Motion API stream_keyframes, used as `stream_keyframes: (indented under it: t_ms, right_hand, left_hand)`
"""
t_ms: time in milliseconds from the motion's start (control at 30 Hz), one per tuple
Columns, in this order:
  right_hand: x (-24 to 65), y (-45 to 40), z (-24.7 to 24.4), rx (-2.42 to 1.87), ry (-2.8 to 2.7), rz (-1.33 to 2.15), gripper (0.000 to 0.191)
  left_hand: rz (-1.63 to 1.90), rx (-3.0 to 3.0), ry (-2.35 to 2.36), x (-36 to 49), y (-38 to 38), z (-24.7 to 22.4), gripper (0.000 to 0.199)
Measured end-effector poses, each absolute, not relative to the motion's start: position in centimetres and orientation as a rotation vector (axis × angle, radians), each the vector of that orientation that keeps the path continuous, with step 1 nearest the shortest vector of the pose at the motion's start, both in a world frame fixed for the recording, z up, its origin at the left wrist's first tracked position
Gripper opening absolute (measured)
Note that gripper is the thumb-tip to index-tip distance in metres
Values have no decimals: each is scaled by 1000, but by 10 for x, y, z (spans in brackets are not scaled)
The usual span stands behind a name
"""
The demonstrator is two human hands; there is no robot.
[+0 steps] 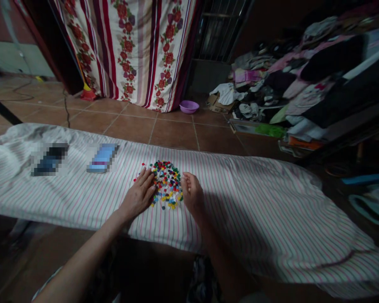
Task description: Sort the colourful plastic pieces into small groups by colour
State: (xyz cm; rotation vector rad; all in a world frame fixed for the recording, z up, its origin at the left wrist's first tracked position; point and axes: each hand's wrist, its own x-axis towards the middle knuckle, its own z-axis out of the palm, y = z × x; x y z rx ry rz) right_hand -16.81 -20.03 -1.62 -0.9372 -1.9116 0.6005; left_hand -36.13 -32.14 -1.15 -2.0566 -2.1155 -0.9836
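My left hand (138, 194) lies flat on the striped cloth (246, 219), and its fingers (148, 181) are spread wide. They touch the left side of a heap of tiny colored pieces (166, 185). The pieces are red, blue, green, yellow, white, and black. My right hand (192, 193) is at the right side of the heap, and its fingers (186, 181) are bunched close together. I cannot tell if they pinch a piece. The heap sits between my hands, in the middle of the cloth. A few red pieces lie apart from it, near my left fingers. Farther left on the cloth are a blue flat thing (102, 158) and a dark flat thing (49, 159), both blurred. Past the cloth, I see a tile floor (173, 136), a purple bowl (189, 107), and a big pile of clothes (303, 84). The pieces are so small that they could go wrong fast. If I push too hard, the heap could spread out. If my arm bumps the cloth, it could wrinkle and shake them. Any piece that slides off the edge could be hard to find on the dark floor.
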Motion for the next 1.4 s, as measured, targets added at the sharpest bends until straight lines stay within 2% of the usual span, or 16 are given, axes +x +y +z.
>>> stream_keyframes:
  t_ms: [167,333,533,733,933,1200,1400]
  right_hand:
    - [-173,-195,-15,-1015,-1774,733,29]
    - [-172,-191,-8,-1157,-1664,892,39]
    - [-169,-185,-10,-1167,-1631,861,46]
    - [-172,-177,-28,-1048,-1538,860,45]
    - [-169,-175,-41,-1002,-1471,988,48]
    - [-164,-191,-29,-1056,-1385,1091,55]
    - [-146,-186,-21,-1059,-1285,1061,48]
  left_hand:
    - [-1221,-1934,-2276,-374,-327,-7,46]
    - [-1336,-1857,-2355,-386,-335,-6,62]
    - [-1357,-1775,-2397,-391,-334,-2,42]
    - [-1302,-1841,-2410,-386,-331,2,41]
    - [-1227,-1856,-2316,-378,-327,1,38]
    - [-1142,-1993,-2051,-356,-320,1,34]
    - [-1238,-2119,-1773,-331,-313,1,52]
